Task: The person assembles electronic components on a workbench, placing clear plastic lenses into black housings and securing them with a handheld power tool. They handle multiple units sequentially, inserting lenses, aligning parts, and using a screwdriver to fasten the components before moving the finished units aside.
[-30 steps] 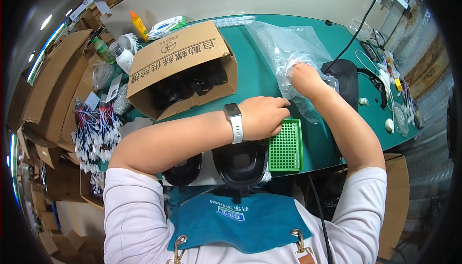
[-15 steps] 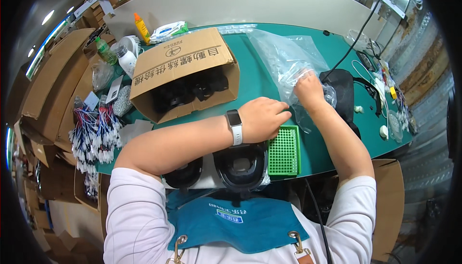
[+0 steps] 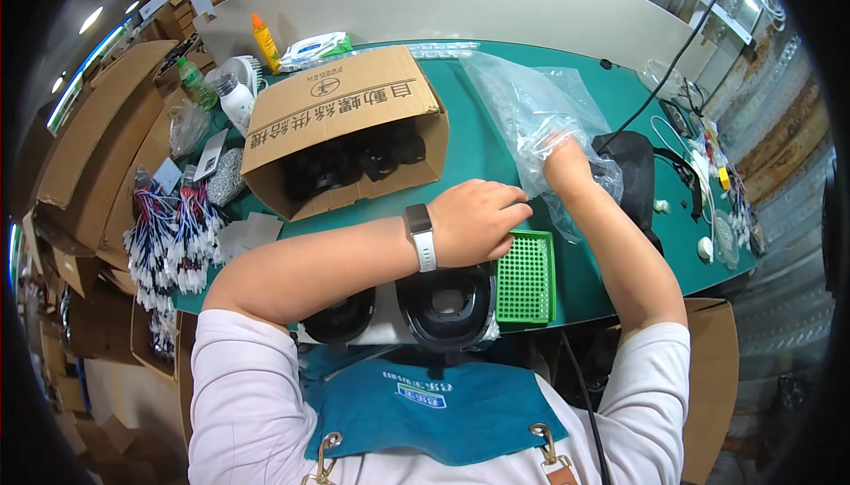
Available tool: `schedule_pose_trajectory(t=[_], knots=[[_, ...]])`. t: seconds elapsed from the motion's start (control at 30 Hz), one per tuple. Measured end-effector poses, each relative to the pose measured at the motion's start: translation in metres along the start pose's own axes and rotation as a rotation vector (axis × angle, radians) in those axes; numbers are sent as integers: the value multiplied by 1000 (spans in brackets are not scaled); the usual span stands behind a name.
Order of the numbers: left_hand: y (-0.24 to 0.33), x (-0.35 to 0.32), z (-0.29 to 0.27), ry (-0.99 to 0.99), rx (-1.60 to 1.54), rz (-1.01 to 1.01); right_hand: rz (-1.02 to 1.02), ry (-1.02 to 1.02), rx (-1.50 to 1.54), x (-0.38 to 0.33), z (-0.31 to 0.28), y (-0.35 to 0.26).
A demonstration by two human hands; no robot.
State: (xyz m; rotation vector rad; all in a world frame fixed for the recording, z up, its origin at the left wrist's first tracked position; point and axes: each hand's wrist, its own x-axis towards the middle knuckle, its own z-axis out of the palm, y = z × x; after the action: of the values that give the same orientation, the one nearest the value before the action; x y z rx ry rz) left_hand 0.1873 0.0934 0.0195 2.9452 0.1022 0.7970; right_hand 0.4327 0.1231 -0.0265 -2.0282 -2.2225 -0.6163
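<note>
A clear plastic bag [image 3: 531, 96] lies across the green table, its mouth toward me. My right hand [image 3: 567, 166] reaches into that mouth; crumpled film covers the fingers, and what they hold, if anything, is hidden. At the bag's near edge my left hand [image 3: 478, 219] is closed, its fingertips pinching the film. The thumb is beside the far corner of a green perforated tray [image 3: 524, 283], which shows small pale pieces along its right side. Below my left wrist sit two black plastic housings, one with an oval opening [image 3: 444, 308] and another [image 3: 341, 319] partly under my forearm.
A cardboard box [image 3: 341, 100] of black parts opens toward me. Bundled wires [image 3: 181, 237], bottles [image 3: 232, 100] and a brush stand left. A black pouch [image 3: 633, 180] lies right of the bag, under a hanging cable [image 3: 660, 87]; more wires [image 3: 726, 175] lie at the right edge.
My right hand has gone slightly deeper into the bag, and the film now covers more of its fingers. The left hand stays at the bag's edge. The view has shifted a little.
</note>
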Motion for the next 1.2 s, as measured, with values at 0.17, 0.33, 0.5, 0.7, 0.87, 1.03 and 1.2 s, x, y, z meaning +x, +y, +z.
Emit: schedule_pose_trajectory(t=[0.17, 0.33, 0.5, 0.7, 0.87, 1.03, 1.2], knots=[[7, -11, -31, 22, -67, -91, -10, 147, 354, -37, -47, -15], [25, -11, -81, 48, -190, -52, -415, 278, 519, -118, -156, -49], [44, -6, -103, -119, -370, 89, -694, 404, 644, -141, -186, -67], [78, -30, -105, 55, -225, -150, -713, 480, 547, -147, -190, -85], [101, -52, -103, 127, -109, -188, -699, 534, 571, -143, -196, -106], [99, -59, -112, 135, -144, -192, -711, 569, 600, -137, -190, -110], [73, -52, -123, -106, -499, -84, -790, 515, 827, -135, -191, -114]])
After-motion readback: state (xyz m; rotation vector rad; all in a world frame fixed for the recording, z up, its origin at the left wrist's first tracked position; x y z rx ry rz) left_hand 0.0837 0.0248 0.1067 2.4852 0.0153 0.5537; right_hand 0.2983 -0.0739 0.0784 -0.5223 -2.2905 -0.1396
